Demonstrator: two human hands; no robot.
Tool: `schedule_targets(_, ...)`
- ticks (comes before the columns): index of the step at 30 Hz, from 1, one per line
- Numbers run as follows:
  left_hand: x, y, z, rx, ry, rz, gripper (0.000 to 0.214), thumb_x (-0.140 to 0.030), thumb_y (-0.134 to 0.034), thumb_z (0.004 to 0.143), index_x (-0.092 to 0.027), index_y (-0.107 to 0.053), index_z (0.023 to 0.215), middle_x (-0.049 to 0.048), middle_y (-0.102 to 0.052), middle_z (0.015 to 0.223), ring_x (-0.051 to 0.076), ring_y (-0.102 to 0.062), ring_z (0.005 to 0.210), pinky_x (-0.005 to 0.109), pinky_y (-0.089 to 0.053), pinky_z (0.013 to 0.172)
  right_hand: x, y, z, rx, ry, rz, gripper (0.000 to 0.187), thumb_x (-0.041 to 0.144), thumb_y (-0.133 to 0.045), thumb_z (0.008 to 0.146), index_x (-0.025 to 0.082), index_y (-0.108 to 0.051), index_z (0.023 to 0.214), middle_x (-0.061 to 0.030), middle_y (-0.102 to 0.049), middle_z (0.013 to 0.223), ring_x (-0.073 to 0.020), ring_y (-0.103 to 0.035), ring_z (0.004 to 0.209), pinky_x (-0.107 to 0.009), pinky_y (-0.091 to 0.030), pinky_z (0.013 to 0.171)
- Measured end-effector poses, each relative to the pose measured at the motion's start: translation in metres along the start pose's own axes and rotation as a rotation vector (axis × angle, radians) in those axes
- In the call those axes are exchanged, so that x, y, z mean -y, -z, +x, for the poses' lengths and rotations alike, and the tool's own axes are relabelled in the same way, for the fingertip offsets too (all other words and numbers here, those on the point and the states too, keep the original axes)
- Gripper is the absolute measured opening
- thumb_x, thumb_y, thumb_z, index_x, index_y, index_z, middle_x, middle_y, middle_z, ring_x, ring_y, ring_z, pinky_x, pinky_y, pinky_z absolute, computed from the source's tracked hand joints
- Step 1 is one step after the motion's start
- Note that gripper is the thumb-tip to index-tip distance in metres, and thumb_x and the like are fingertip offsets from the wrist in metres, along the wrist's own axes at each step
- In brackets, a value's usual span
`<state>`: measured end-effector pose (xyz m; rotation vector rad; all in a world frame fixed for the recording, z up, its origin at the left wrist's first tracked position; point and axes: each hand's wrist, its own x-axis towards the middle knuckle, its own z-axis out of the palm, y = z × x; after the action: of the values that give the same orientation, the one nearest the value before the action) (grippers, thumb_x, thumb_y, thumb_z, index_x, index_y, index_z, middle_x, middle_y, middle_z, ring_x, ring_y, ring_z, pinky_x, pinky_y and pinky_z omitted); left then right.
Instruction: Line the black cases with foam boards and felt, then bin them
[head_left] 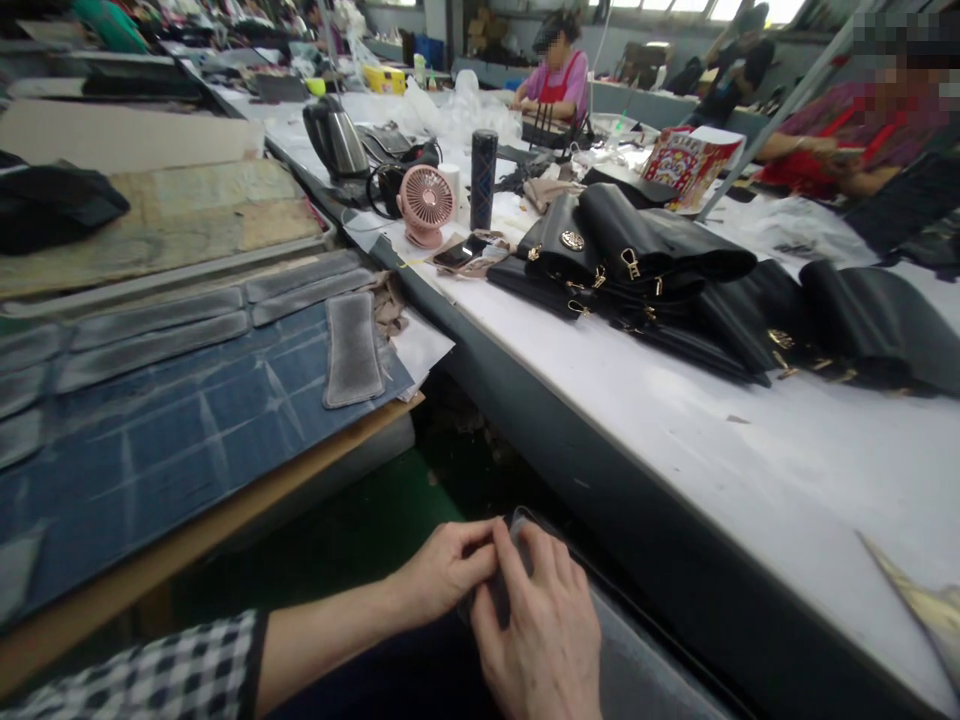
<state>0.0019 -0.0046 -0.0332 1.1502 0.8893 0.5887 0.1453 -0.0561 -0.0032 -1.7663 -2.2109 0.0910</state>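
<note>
While your left hand (450, 570) pinches the near edge of the dark strip (501, 590) with thumb and curled fingers, your right hand (544, 625) lies flat over it, fingers together and pressing down, so most of the strip is hidden. Both hands sit low, below the front edge of the white table (750, 450), with the strip on your lap just beside the table's dark side wall. Your left forearm comes in from the checked sleeve (172, 665) at a shallow angle; your right wrist runs straight down out of view. Open room is the narrow green floor gap (360, 530) between the white table and the blue mat (187, 420) on the wooden bench to your left. Up on the table, well apart from your hands, lie black bags (622, 250), with a pink fan (425, 205) and a kettle (335, 140) further back
</note>
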Motion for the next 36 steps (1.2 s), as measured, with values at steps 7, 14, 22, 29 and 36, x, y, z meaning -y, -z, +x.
schedule_targets(7,0.021,0.004,-0.018,0.077,0.182,-0.597,0.055,-0.039,-0.067,0.086,-0.023,-0.054,0.137,0.0094,-0.062,0.133,0.027,-0.054,0.127,0.039,-0.037,0.111,0.008,0.005,-0.002,0.015,0.001,-0.036,0.051,0.025,-0.06,0.081,0.02,-0.055,0.132,-0.0114,-0.057,0.122,-0.0279,-0.054,0.106,-0.043,-0.049,0.084)
schedule_targets(14,0.022,0.002,-0.016,-0.069,0.018,-0.301,0.047,-0.036,-0.064,0.088,-0.023,-0.059,0.132,0.0054,-0.059,0.137,0.028,-0.051,0.129,0.042,-0.033,0.115,0.008,0.008,-0.002,0.05,0.004,-0.024,0.052,0.022,-0.058,0.083,0.018,-0.053,0.134,-0.0118,-0.056,0.123,-0.0277,-0.053,0.108,-0.044,-0.048,0.088)
schedule_targets(22,0.032,-0.001,-0.007,-0.154,-0.077,-0.138,0.045,-0.04,-0.061,0.089,-0.029,-0.058,0.133,0.0007,-0.052,0.144,0.025,-0.043,0.137,0.038,-0.025,0.12,0.011,0.004,-0.002,0.027,-0.033,0.014,0.054,0.02,-0.055,0.083,0.015,-0.051,0.136,-0.0132,-0.053,0.128,-0.0278,-0.049,0.115,-0.045,-0.044,0.097)
schedule_targets(29,0.037,-0.012,-0.004,-0.122,0.032,-0.409,0.047,-0.038,-0.058,0.091,-0.027,-0.054,0.137,0.0012,-0.051,0.144,0.025,-0.041,0.138,0.039,-0.027,0.12,0.011,0.009,-0.006,0.006,-0.084,0.059,0.055,0.021,-0.057,0.082,0.021,-0.052,0.137,-0.0113,-0.054,0.128,-0.0277,-0.051,0.114,-0.046,-0.047,0.097)
schedule_targets(36,0.037,-0.007,0.002,-0.087,-0.022,-0.26,0.048,-0.036,-0.056,0.092,-0.028,-0.051,0.139,0.0009,-0.048,0.148,0.026,-0.04,0.139,0.041,-0.025,0.12,0.007,0.006,-0.016,-0.011,-0.138,0.183,0.054,0.018,-0.055,0.082,0.022,-0.054,0.136,-0.0111,-0.05,0.134,-0.0275,-0.047,0.122,-0.047,-0.045,0.102)
